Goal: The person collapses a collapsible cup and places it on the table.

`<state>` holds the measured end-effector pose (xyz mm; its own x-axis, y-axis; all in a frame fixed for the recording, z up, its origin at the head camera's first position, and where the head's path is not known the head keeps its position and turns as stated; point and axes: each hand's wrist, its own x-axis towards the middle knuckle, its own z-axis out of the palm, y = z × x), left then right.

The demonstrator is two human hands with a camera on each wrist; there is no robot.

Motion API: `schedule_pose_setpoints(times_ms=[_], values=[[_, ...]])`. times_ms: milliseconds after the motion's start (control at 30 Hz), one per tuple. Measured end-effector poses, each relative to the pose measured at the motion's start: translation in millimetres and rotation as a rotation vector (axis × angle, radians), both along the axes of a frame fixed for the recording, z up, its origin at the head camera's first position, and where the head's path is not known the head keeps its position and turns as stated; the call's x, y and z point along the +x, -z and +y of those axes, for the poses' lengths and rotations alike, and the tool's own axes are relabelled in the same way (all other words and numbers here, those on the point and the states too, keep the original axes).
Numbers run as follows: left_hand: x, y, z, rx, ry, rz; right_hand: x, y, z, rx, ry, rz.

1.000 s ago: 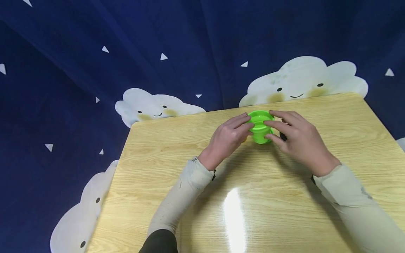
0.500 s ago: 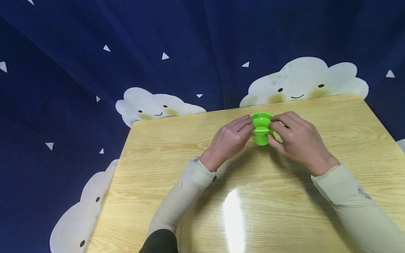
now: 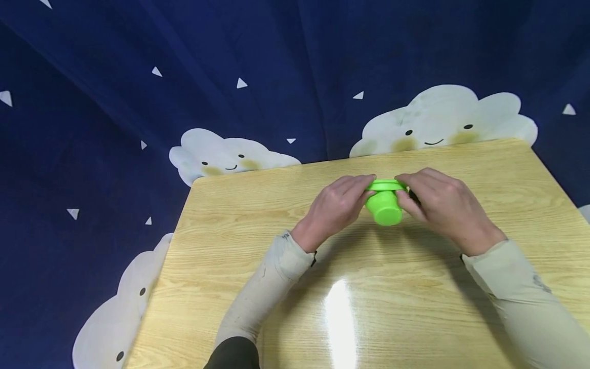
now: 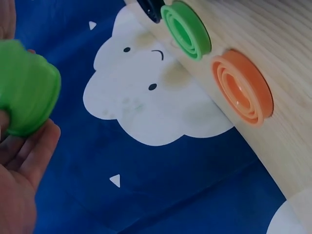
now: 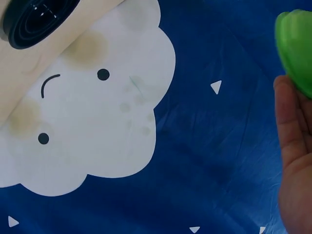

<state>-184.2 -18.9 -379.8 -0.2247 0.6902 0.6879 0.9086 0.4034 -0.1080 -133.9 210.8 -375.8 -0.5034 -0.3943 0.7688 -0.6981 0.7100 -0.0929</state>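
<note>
A bright green collapsible cup (image 3: pixel 386 206) is held up between both hands, tipped so that its round base faces the head camera and its rim points away. My left hand (image 3: pixel 333 209) pinches the rim from the left, fingertips over the top edge and thumb beneath. On the opposite side my right hand (image 3: pixel 443 210) grips the rim the same way, thumb against the cup's side. In the left wrist view the cup (image 4: pixel 29 87) appears blurred at the left edge. Only part of the cup (image 5: pixel 297 51) shows in the right wrist view, above the fingers.
Beyond the hands, a flattened green ringed piece (image 4: pixel 186 30) and an orange one (image 4: pixel 243 87) sit on the wooden table (image 3: pixel 221 266). A black ringed piece (image 5: pixel 39 19) is near the table's back edge. Behind hangs a blue cloud-printed curtain (image 3: pixel 276 61).
The green cup has turned from showing its open inside to showing its base, and has come slightly nearer. Both hands have kept hold of its rim and rotated with it.
</note>
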Motion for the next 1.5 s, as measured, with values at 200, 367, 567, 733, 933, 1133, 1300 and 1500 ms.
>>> schedule_pose_setpoints(times_ms=[200,367,567,733,933,1133,1300,1500], values=[[2.1,2.9,7.3,0.086,-0.019,-0.002,-1.4,7.1,-1.5,0.003,0.014,-0.005],[3.3,3.6,12.7,0.226,0.049,-0.302,-1.2,10.6,-4.1,-0.086,0.03,-0.055],[2.0,3.1,6.4,0.368,0.294,-0.689,1.2,7.7,-1.8,-0.212,0.097,-0.163],[1.6,5.5,6.0,0.325,0.295,-0.587,0.2,7.2,-0.4,-0.242,0.121,-0.216],[5.2,6.0,11.2,0.355,0.149,-0.5,-1.0,6.8,-2.9,-0.265,0.105,-0.214],[6.2,7.7,15.2,0.452,0.029,-0.556,-1.3,4.3,-6.6,-0.308,0.107,-0.217],[4.8,8.2,17.6,0.564,0.014,-0.674,3.1,2.8,-6.0,-0.51,0.039,-0.381],[4.3,6.4,20.9,0.667,-0.05,-0.808,7.2,6.4,-5.7,-0.668,-0.149,-0.527]])
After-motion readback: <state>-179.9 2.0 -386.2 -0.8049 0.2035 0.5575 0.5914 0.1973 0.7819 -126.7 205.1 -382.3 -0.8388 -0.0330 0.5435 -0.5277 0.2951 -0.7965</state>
